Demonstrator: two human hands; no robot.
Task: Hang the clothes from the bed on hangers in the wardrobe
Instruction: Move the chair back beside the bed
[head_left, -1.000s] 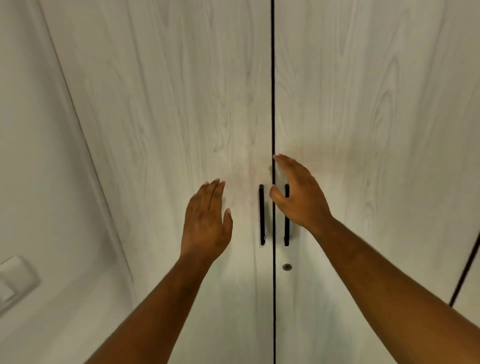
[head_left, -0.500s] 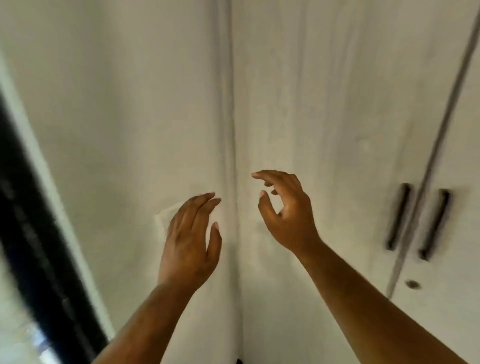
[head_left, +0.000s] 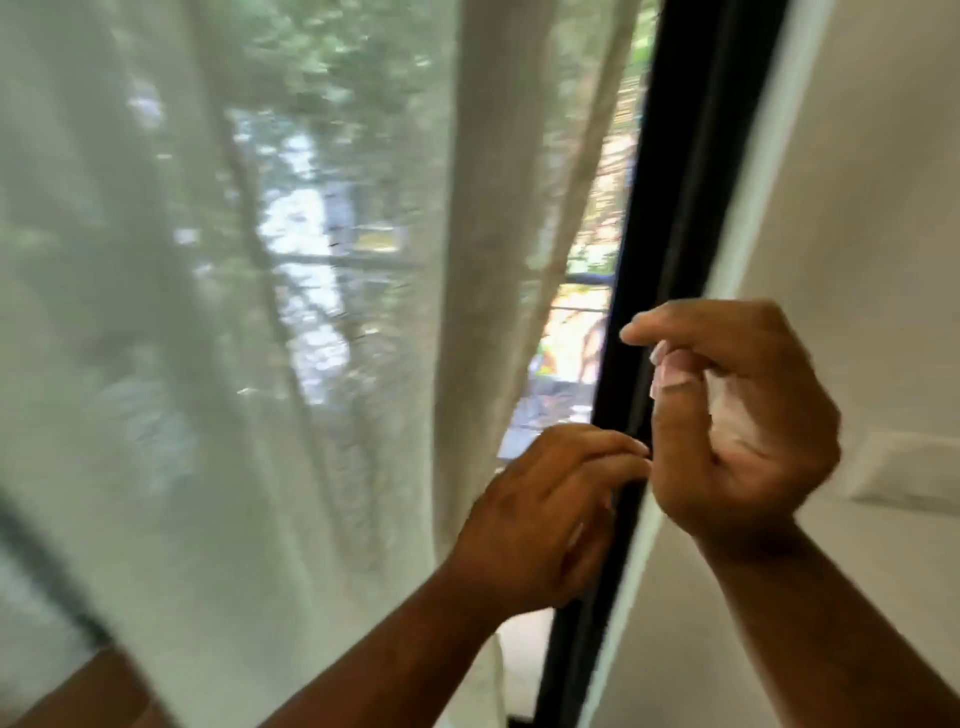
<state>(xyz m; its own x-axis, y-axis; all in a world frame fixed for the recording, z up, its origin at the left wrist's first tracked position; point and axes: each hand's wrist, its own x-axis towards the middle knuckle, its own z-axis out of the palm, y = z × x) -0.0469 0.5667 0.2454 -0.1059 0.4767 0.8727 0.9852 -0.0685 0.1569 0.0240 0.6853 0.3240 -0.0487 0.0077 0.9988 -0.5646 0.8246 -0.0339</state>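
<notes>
The left hand hovers in front of the black window frame, fingers loosely bent and holding nothing. Just right of the frame, the right hand is raised before the white wall, fingers loosely curled and empty. A sheer curtain hangs left of the frame. This view does not show where the clothes or the wardrobe are.

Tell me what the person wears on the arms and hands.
Nothing visible: left hand and right hand are bare, no gloves, rings or watch, and both forearms show no sleeve up to the frame edge. Blur could hide small details.
</notes>
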